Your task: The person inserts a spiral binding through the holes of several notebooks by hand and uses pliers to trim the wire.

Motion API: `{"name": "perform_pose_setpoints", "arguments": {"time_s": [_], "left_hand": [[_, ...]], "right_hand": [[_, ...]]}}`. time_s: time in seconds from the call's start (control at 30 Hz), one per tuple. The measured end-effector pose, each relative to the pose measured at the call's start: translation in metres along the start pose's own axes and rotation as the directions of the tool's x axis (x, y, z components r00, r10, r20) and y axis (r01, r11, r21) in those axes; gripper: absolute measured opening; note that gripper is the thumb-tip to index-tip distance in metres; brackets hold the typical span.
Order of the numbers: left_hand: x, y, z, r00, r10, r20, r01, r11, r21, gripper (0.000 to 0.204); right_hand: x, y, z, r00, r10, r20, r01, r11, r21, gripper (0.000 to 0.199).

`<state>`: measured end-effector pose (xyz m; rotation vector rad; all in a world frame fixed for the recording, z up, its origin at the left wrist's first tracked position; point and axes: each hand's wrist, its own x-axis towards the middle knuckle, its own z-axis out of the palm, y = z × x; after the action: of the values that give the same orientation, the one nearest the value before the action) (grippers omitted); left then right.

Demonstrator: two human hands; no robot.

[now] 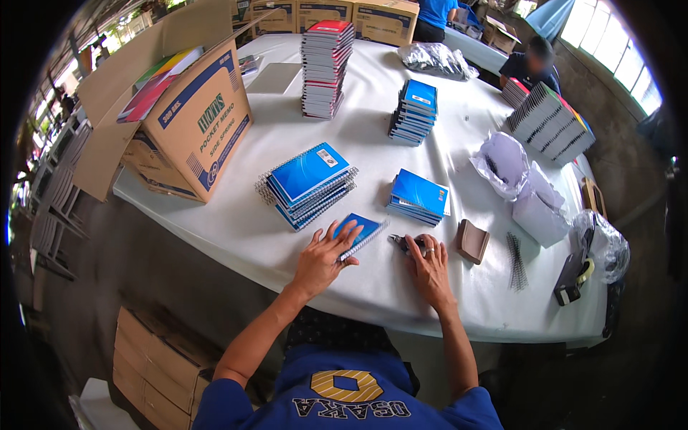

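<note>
Under my left hand is a small blue spiral notebook near the front edge of the table. The fingers reach over its cover and the thumb is by the wire binding, holding it. My right hand is closed over dark-handled pliers lying on the table, jaws toward the notebook; the palm hides part of the handles. Beyond my left hand stands a stack of blue spiral notebooks, wire edges sticking out. A lower pile of blue notebooks is beyond the pliers.
A brown holder and loose wire coils lie right of my right hand, with a tape dispenser farther right. White bags stand behind. Taller notebook stacks and an open carton are farther back. A person sits opposite.
</note>
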<state>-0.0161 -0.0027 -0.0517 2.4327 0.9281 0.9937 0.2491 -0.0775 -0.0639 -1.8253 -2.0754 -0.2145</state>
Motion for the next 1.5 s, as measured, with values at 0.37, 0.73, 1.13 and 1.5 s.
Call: {"name": "perform_pose_setpoints", "arguments": {"time_s": [0.37, 0.73, 1.13, 1.5], "left_hand": [[-0.013, 0.012, 0.02, 0.994, -0.068, -0.082, 0.09, 0.949, 0.301, 0.059], [-0.014, 0.012, 0.02, 0.994, -0.038, -0.104, 0.072, 0.934, 0.349, 0.057], [0.089, -0.017, -0.112, 0.973, 0.223, -0.066, -0.17, 0.875, 0.453, 0.062], [0.083, -0.093, -0.125, 0.895, -0.168, 0.412, 0.023, 0.942, 0.336, 0.099]], "right_hand": [[-0.013, -0.09, -0.035, 0.995, -0.069, -0.065, 0.087, 0.936, 0.342, 0.044], [0.008, -0.073, -0.043, 0.875, -0.051, 0.481, -0.406, 0.463, 0.788, 0.03], [0.008, 0.011, -0.021, 1.0, 0.007, 0.027, -0.011, 0.991, 0.136, 0.033], [0.084, 0.064, 0.0, 0.843, 0.429, -0.326, -0.306, 0.879, 0.365, 0.023]]}}
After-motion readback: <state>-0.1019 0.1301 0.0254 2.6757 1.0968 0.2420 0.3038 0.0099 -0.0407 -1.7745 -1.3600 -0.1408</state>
